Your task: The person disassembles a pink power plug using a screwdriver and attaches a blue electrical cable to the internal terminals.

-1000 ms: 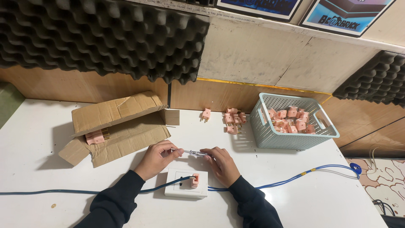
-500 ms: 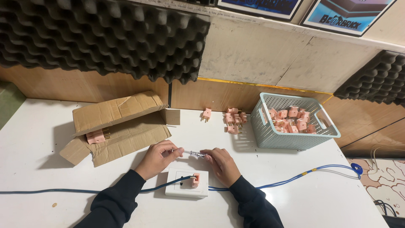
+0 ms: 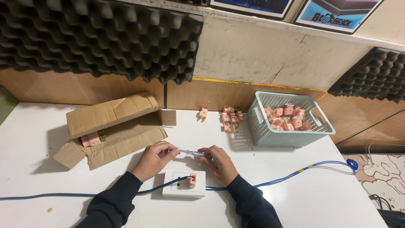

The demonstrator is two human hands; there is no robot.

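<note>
Both of my hands hold a slim clear-handled tester screwdriver [image 3: 190, 153] level above the white table [image 3: 295, 202]. My left hand [image 3: 154, 158] pinches its left end and my right hand [image 3: 219, 162] grips its right end. Just below them lies a white socket plate [image 3: 179, 192] with a pink plug adapter [image 3: 193, 180] pushed into it. A blue cable [image 3: 63, 196] runs from the plate to the left, and another stretch of the blue cable [image 3: 295, 173] leads off to the right.
An opened flat cardboard box [image 3: 114, 126] with a pink adapter [image 3: 93, 138] in it lies at the left. Loose pink adapters [image 3: 230, 118] sit near the wall. A pale blue basket [image 3: 270, 133] full of adapters stands at the right. Dark foam panels [image 3: 101, 38] cover the wall.
</note>
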